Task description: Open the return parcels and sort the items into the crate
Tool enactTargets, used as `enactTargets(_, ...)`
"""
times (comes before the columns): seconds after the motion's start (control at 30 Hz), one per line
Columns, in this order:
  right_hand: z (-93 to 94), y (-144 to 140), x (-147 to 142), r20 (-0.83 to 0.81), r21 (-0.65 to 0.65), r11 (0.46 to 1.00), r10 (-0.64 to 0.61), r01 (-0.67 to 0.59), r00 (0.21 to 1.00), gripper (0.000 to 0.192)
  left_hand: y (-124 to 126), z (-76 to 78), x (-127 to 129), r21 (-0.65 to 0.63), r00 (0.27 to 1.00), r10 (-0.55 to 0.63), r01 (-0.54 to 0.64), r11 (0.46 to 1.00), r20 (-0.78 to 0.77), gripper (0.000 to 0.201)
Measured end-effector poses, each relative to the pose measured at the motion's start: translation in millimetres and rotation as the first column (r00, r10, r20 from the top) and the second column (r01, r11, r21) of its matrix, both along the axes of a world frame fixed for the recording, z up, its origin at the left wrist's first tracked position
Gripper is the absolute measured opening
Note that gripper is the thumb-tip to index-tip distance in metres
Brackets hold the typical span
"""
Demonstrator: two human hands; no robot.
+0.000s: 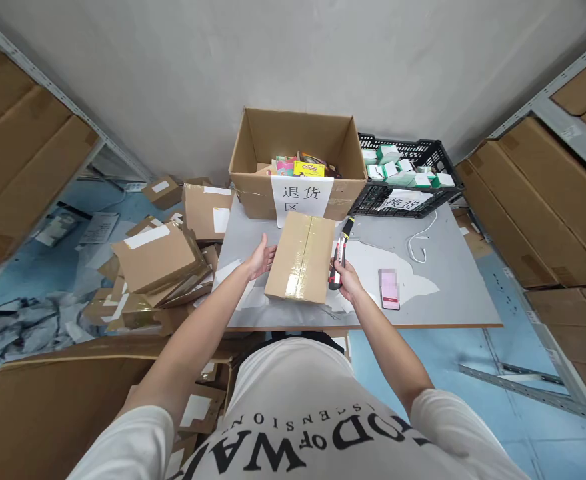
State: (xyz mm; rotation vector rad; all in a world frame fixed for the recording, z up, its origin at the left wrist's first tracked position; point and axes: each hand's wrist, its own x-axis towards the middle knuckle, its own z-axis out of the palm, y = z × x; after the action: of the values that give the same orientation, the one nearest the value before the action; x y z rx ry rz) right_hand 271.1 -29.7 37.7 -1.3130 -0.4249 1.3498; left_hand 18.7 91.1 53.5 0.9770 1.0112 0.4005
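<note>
A sealed brown cardboard box [301, 257], taped along its top seam, lies on the grey table [453, 280] in front of me. My left hand [261, 258] rests flat against the box's left side with fingers extended. My right hand [345, 277] is at the box's right side and grips a utility knife [341, 250] with a black, red and yellow handle, pointing away from me.
A large open carton [253, 153] with colourful packs and a paper sign stands behind the box. A black crate [437, 157] of small white-green boxes is at the back right. A phone [389, 289] and white cable [421, 243] lie right. Piled cartons [157, 257] cover the floor left.
</note>
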Motion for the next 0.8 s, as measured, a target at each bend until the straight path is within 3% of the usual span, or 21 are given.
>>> enactTargets(0.2,10.7,21,5,0.121,-0.04,0.993,0.112,-0.107,0.986,0.034,-17,7.3,5,-0.061,0.997,0.058,-0.055,0.997,0.049,0.079)
enactTargets(0.4,28.9,56,28,0.256,-0.037,0.955,0.293,-0.293,0.921,0.028,-80,8.0,14,-0.088,0.928,0.265,-0.25,0.964,0.263,0.073)
enactTargets(0.6,46.6,130,29,0.435,-0.132,0.84,0.527,-0.527,0.731,0.021,-135,-0.8,43,-0.207,0.777,0.448,-0.397,0.894,0.442,0.071)
enactTargets(0.8,43.7,180,2,0.586,-0.184,0.735,0.615,-0.653,0.528,0.02,-154,-13.8,73,-0.299,0.71,0.504,-0.405,0.864,0.493,0.072)
